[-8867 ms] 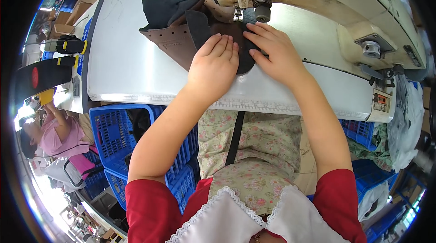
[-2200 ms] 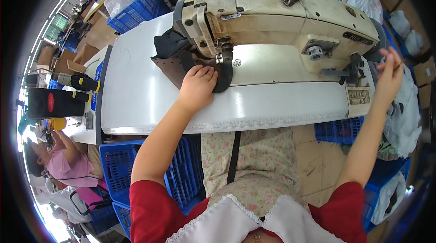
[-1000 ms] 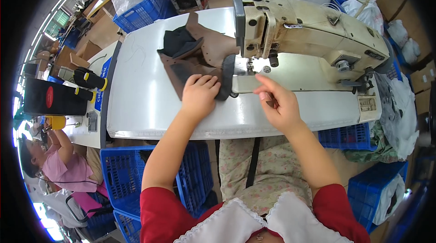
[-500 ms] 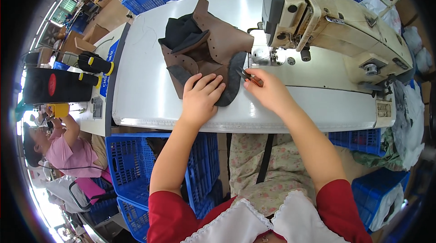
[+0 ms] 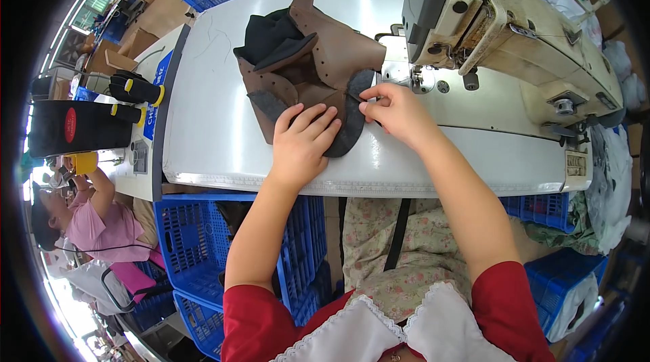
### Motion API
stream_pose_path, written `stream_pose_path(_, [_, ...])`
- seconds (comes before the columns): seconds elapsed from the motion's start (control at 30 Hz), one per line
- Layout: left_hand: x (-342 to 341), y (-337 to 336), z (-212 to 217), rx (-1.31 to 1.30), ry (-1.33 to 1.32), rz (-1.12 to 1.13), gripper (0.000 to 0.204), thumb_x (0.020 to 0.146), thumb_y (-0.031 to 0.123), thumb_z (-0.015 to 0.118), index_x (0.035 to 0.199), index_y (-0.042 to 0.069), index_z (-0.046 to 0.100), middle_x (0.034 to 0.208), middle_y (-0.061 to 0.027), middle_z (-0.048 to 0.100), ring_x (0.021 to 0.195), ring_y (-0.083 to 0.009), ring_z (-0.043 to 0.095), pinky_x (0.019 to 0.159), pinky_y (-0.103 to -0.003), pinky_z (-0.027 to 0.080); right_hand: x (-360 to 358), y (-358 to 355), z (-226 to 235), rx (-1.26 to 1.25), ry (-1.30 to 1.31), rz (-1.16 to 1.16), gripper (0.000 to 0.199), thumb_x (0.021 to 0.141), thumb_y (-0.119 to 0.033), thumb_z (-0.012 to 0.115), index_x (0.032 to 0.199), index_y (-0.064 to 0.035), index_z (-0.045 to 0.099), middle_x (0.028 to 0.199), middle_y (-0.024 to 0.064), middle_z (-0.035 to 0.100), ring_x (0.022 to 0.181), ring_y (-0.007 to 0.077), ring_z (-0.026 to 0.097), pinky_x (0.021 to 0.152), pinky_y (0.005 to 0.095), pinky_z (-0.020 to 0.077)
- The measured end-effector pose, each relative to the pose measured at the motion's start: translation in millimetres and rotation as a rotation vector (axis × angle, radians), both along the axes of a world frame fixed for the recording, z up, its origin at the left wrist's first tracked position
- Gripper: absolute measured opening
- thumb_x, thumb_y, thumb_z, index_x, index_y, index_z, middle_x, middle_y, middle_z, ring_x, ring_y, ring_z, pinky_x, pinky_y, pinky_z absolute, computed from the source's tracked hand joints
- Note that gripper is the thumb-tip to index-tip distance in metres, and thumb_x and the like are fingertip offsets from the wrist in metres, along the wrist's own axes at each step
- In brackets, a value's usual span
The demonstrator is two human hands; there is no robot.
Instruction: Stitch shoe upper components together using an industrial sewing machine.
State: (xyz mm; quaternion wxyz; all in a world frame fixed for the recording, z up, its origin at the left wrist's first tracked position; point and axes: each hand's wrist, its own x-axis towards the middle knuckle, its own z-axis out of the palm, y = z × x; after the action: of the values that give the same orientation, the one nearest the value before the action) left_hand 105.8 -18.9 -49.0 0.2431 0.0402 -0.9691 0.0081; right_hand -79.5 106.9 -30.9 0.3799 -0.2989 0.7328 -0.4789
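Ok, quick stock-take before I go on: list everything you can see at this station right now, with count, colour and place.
Leather workpiece: one, brown with black and grey parts, on the table left of the machine head.
Sewing machine: one, cream, right half of the table.
Table: one, white top.
Crates: several, blue, below the front edge and beyond the table.
Black case: one, with a red mark, far left.
Another person: one, pink top, lower left.
Left hand: flat on the workpiece.
Right hand: fingertips pinching the grey edge near the needle.
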Motion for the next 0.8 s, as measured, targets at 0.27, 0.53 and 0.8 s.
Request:
stream_pose_path(0.27, [-2, 1, 1, -0.018, 0.003, -0.003, 0.048, 0.06, 0.008, 0.064, 0.107, 0.013, 0.073, 0.124, -0.0025, 0.068, 0.12, -0.0191, 0.059, 0.107, -0.043, 0.036, -1, 4, 1, -0.023, -0.071, -0.02, 0.034, 0.086, -0.015, 0.073, 0.112, 0.0053, 0.065, 0.081, 0.0105, 0.072, 0.075, 0.0152, 0.068, 0.07, 0.0281, 0.0523])
stream_pose_path(0.53, [-2, 5, 5, 0.017, 0.043, 0.012, 0.053, 0.06, 0.009, 0.066, 0.114, 0.012, 0.071, 0.128, -0.0035, 0.066, 0.121, -0.0209, 0.058, 0.107, -0.043, 0.035, -4, 36, 4, -0.122, -0.13, -0.132, 0.04, 0.087, -0.022, 0.073, 0.12, -0.0025, 0.063, 0.085, 0.0055, 0.07, 0.073, 0.0111, 0.061, 0.066, 0.0289, 0.0501])
stream_pose_path(0.8, [-9, 12, 24, 0.205, 0.169, 0.152, 0.036, 0.075, 0.015, 0.073, 0.11, 0.007, 0.072, 0.114, -0.0093, 0.07, 0.105, -0.0275, 0.063, 0.096, -0.038, 0.043, 8, 69, -6, -0.247, 0.348, -0.184, 0.038, 0.087, -0.02, 0.071, 0.122, -0.0054, 0.062, 0.095, 0.0105, 0.071, 0.075, 0.0216, 0.068, 0.066, 0.0367, 0.0527])
